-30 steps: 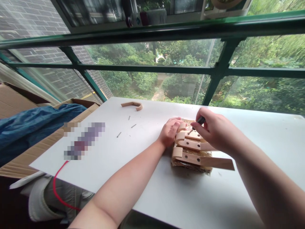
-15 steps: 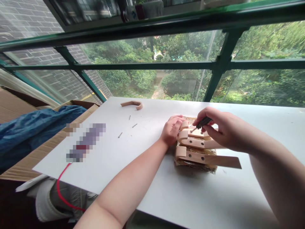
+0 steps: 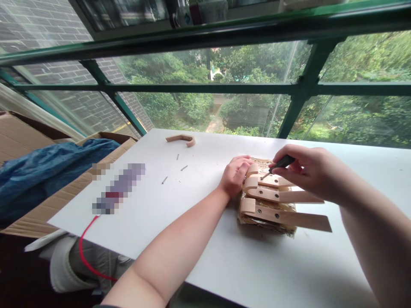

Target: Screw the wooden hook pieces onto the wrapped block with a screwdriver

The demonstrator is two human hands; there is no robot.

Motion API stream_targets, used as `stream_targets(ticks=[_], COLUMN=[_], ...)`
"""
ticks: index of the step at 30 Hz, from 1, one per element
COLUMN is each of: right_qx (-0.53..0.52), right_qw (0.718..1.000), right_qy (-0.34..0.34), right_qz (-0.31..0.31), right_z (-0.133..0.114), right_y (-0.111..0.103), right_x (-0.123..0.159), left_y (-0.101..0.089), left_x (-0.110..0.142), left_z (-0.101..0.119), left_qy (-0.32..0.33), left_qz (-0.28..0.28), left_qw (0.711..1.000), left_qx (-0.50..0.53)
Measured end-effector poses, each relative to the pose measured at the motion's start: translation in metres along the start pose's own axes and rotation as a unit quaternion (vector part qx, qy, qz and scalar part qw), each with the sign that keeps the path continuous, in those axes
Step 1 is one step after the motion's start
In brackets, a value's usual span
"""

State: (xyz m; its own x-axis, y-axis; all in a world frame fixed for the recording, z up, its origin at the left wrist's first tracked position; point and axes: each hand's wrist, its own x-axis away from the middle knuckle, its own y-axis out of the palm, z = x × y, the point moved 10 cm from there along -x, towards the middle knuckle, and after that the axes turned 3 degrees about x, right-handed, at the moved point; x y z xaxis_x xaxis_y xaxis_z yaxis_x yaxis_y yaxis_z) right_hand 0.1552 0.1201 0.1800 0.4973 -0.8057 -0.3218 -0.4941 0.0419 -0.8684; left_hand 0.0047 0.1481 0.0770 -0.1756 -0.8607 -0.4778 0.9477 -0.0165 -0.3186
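My right hand (image 3: 300, 169) grips a screwdriver (image 3: 284, 162) by its dark handle, with the shaft slanting down to a screw hole in a bent wooden hook (image 3: 271, 181). Two similar wooden hooks, a middle one (image 3: 268, 195) and a nearer one (image 3: 297, 219), lie across a block wrapped in brown tape (image 3: 253, 222). Dark screw heads show in both. Against the block's left side, my left hand (image 3: 236, 174) is closed, its fingers over the far left corner beside the curved hook ends. Its fingertips are partly hidden.
On the white table (image 3: 205, 239) lie another wooden hook (image 3: 181, 139) and several loose screws (image 3: 184, 168). A blurred-out object (image 3: 123, 184) with a red cable (image 3: 84, 252) is at the left. Cardboard boxes (image 3: 73, 196) stand beside the table; a green railing (image 3: 205, 88) runs behind.
The view has shifted slightly, moving everything a little to the right. My right hand has turned the screwdriver, and more of its handle and shaft shows. My left hand keeps its place on the block.
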Motion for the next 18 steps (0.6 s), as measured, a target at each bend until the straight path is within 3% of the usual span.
stream_targets(ticks=[8, 18], right_qx=[-0.039, -0.136], right_qw=[0.996, 0.990], right_qy=[0.085, -0.009], right_qz=[-0.004, -0.024], right_z=[0.023, -0.007], right_y=[0.009, 0.019], right_x=[0.000, -0.001], left_y=[0.001, 0.000], left_x=[-0.001, -0.001], left_z=[0.003, 0.005], left_qy=[0.007, 0.004], left_qz=[-0.007, 0.001], left_qw=[1.000, 1.000], left_qx=[0.003, 0.013])
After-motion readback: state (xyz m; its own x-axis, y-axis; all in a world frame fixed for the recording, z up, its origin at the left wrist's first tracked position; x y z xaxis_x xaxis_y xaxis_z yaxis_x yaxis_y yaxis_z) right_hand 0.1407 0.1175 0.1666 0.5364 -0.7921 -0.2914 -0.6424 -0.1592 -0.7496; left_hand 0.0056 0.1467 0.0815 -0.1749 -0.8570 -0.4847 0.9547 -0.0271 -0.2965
